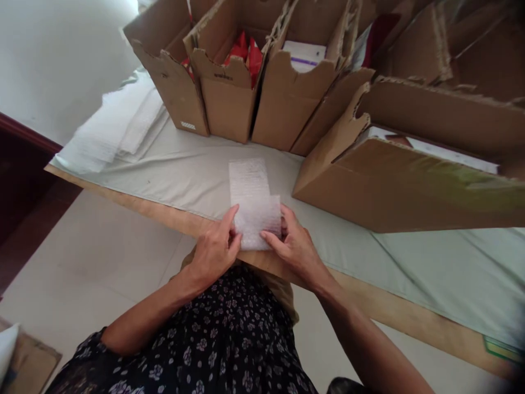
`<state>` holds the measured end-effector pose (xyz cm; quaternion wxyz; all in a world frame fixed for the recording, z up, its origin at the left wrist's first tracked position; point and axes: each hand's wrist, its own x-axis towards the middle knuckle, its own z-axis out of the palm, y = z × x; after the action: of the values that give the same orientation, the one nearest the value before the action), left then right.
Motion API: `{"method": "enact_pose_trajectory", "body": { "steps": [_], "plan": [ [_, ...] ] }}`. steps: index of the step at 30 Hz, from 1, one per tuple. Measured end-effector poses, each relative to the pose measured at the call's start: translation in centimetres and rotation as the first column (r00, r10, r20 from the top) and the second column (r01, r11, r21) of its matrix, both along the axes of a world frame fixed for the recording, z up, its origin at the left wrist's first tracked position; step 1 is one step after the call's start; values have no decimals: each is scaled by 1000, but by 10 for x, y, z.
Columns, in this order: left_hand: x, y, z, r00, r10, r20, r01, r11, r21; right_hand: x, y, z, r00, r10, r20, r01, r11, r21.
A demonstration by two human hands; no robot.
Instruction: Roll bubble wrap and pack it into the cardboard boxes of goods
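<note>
A strip of white bubble wrap (250,183) lies on the pale cloth-covered table (184,175), its near end rolled into a thick wad (258,221) at the table's front edge. My left hand (213,251) grips the wad's left side, thumb and fingers pinched on it. On the wad's right side my right hand (295,249) holds it, fingers curled over the top and thumb pressed on the front. Whatever is inside the wad is hidden.
Several open cardboard boxes (229,71) stand in a row at the back, two holding red packets (246,52), one a white item. A large box (410,158) lies on the right. A stack of white bubble-wrap sheets (110,131) sits at far left.
</note>
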<state>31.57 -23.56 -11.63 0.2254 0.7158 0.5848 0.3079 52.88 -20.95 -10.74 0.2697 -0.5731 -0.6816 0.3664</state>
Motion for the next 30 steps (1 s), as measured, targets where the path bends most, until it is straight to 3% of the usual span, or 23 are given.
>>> {"method": "enact_pose_trajectory", "body": {
  "steps": [2,4,6,9,11,14,17,21,23,25,27,30],
  "plan": [
    [1,4,3,997,-6,-80,4,1000,-24,5,-5,-2,998,-55,28,50,986,157],
    [-1,5,6,992,-15,-124,7,998,-62,12,-13,-1,989,-105,107,54,917,396],
    [-2,6,8,988,-28,-149,14,995,-95,18,-20,2,975,-56,215,-74,831,551],
    [-3,5,9,983,-41,-177,30,998,-64,22,-26,2,912,148,384,-348,774,528],
    [-4,2,10,985,-33,-169,42,998,49,22,-26,0,871,216,441,-436,751,495],
    [-6,-8,14,983,-115,-147,146,964,222,20,-23,-2,877,223,425,-440,728,526],
    [-8,-19,14,963,-233,-136,262,928,266,16,-21,3,909,253,331,-396,772,498],
    [-6,-16,8,984,-165,-61,175,951,257,11,-20,8,963,193,188,-258,863,434],
    [-4,-7,4,990,-119,-76,135,959,250,12,-20,7,977,89,193,-178,840,513],
    [-2,3,2,987,-92,-133,123,962,244,15,-22,5,969,30,247,-180,770,612],
    [-2,8,1,977,-77,-197,123,965,233,17,-23,3,934,72,351,-291,722,628],
    [-5,5,4,977,-40,-208,92,964,251,17,-22,0,870,171,462,-438,700,564]
  ]
}}
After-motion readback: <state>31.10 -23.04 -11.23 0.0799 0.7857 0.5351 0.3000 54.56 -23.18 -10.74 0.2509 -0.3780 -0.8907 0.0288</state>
